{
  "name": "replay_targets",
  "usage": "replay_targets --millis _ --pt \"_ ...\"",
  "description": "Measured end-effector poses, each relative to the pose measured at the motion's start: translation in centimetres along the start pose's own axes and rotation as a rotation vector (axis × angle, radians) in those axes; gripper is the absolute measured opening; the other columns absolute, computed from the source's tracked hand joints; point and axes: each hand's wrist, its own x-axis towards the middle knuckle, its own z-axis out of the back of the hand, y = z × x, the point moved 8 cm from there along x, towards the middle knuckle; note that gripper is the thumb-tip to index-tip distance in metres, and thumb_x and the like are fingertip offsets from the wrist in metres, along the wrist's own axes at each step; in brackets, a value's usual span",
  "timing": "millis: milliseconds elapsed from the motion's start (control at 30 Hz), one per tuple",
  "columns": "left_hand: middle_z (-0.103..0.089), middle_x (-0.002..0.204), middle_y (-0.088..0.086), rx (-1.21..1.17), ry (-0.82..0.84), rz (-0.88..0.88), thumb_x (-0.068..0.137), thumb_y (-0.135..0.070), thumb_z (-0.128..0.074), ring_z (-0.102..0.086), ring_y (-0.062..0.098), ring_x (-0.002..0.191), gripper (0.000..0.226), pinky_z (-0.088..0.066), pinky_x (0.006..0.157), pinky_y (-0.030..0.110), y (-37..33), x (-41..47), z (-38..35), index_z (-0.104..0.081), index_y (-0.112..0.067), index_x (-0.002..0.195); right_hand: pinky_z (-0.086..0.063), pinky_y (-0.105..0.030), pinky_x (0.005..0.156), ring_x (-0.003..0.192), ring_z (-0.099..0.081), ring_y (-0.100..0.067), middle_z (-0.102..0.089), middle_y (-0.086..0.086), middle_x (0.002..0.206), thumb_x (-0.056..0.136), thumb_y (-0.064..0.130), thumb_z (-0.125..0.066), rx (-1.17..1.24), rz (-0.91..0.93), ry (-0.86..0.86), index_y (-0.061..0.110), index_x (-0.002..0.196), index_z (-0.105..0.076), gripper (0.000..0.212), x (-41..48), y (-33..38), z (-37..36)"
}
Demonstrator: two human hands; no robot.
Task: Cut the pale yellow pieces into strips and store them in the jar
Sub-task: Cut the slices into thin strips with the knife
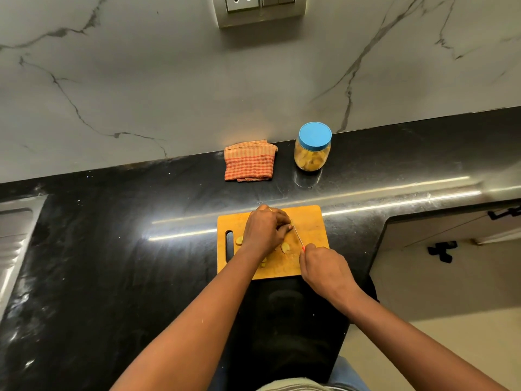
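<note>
Pinches a pale yellow piece [291, 223] under the curled fingers of the left hand [265, 230], just past the middle of the cutting board [313, 218]; wraps the right hand [324, 266] tight round the red handle of a thin knife [298, 237], at 5 o'clock from the left hand; slants the blade toward 11 o'clock, tip touching or just beside the pinched piece, too small to tell which; shows loose pieces [285, 247] on the board, one between the two hands, one beside the handle slot at 9 o'clock of the left hand, one half hidden under the left wrist; stands the jar [311, 158] at 12 o'clock of the board, well apart on the black counter [141, 263], blue lid [315, 136] on, yellow pieces visible through its clear wall; places a folded checked cloth [249, 162] just at 9 o'clock of the jar, against the marble wall [169, 80].
</note>
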Motion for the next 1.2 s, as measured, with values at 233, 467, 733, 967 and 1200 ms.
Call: replay_targets --millis 233,467,733,967,1200 --pt "-0.073 0.103 -0.01 0.01 -0.007 -0.023 0.085 -0.028 -0.073 -0.054 0.014 0.099 0.017 -0.049 0.081 0.031 -0.3 0.1 -0.1 -0.078 -0.019 0.099 -0.047 -0.033 0.059 0.075 -0.067 -0.025 -0.069 -0.006 0.088 0.103 0.024 -0.032 -0.048 0.031 0.048 0.013 0.098 -0.059 0.029 0.8 0.1 -0.2" --pt "-0.075 0.096 -0.007 -0.015 -0.049 -0.037 0.08 -0.022 -0.077 -0.057 0.017 0.093 0.012 -0.051 0.078 0.034 -0.3 -0.1 -0.2 -0.079 -0.017 0.092 -0.052 -0.038 0.069 0.083 -0.066 -0.027 -0.068 -0.007 0.095 0.103 0.018 -0.034 -0.043 0.071 0.112 0.012 0.098 -0.063 0.03 2.0 0.6 -0.1" --pt "-0.073 0.098 -0.009 0.045 -0.03 0.001 0.084 -0.027 -0.071 -0.054 0.015 0.091 0.014 -0.048 0.078 0.03 -0.2 -0.2 -0.7 -0.078 -0.022 0.096 -0.051 -0.037 0.069 0.085 -0.066 -0.027 -0.067 -0.007 0.097 0.1 0.012 -0.035 -0.052 0.009 0.145 0.011 0.099 -0.062 0.027 2.1 0.4 -0.2" --pt "-0.074 0.095 -0.009 -0.012 -0.047 0.033 0.083 -0.026 -0.074 -0.056 0.014 0.092 0.013 -0.05 0.079 0.031 0.2 -0.3 -0.5 -0.078 -0.022 0.095 -0.048 -0.034 0.061 0.076 -0.066 -0.024 -0.068 -0.004 0.089 0.104 0.025 -0.033 -0.033 -0.011 0.075 0.014 0.096 -0.063 0.032 0.3 -0.7 -0.1" --pt "-0.074 0.095 -0.008 -0.033 -0.046 0.076 0.084 -0.026 -0.074 -0.056 0.012 0.094 0.014 -0.05 0.079 0.031 0.4 -0.5 -0.5 -0.078 -0.023 0.096 -0.039 -0.03 0.057 0.076 -0.066 -0.023 -0.068 -0.003 0.088 0.105 0.038 -0.025 -0.012 -0.028 0.008 0.015 0.099 -0.061 0.043 0.5 -0.2 0.6"
